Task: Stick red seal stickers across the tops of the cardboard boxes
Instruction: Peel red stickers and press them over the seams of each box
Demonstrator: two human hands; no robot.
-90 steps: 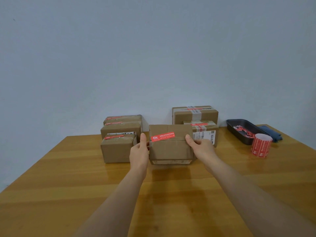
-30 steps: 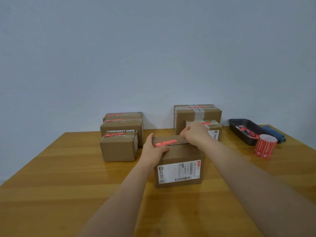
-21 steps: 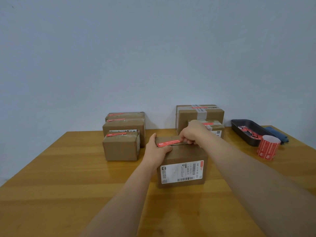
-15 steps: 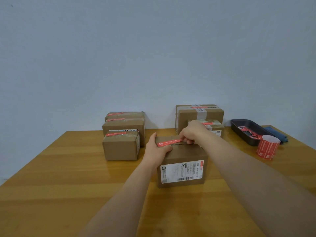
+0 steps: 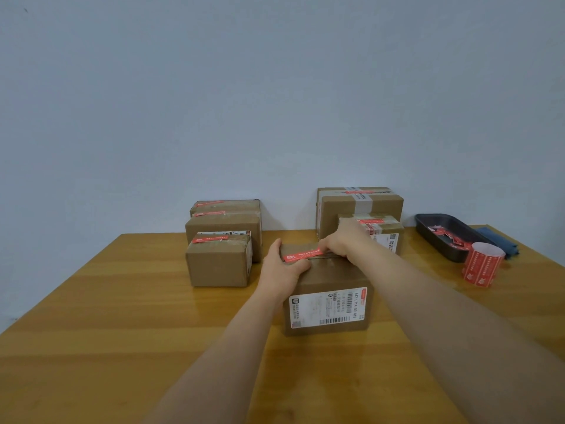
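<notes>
While the near box (image 5: 328, 289) sits on the worktop (image 5: 122, 316) in front of the person, both hands work at its top. The left hand (image 5: 282, 267) grips the box's left upper edge, thumb curled over onto the lid beside the left end of the red sticker (image 5: 301, 254). The right hand (image 5: 344, 240) rests on the lid with its fingers bent, and its fingertips press or pinch the sticker's right end; which of the two I cannot tell from here. The sticker lies across the lid seam, so sealing of this box looks almost finished, needing only a last rub flat.

Left of the near box stands a small box (image 5: 218, 260) with a red sticker on top, and behind that a stack of two more boxes (image 5: 224, 221), each showing red on its lid. Behind the near box, by the wall, a big box (image 5: 360, 206) with pale tape carries a thin red strip, and a lower box (image 5: 382, 232) in front of it has one too. As far as I can see, every box already bears a seal, so little seems left.

To the right of the near box stands a roll of red stickers (image 5: 481, 264), and beyond it a dark tray (image 5: 428, 228) holding red scraps, with a blue cloth (image 5: 501, 243) alongside.

The near box's front has a white shipping label (image 5: 328, 306) with a barcode and digits reading roughly "442 L714 00 015". White print on the stickers is too small to read.
</notes>
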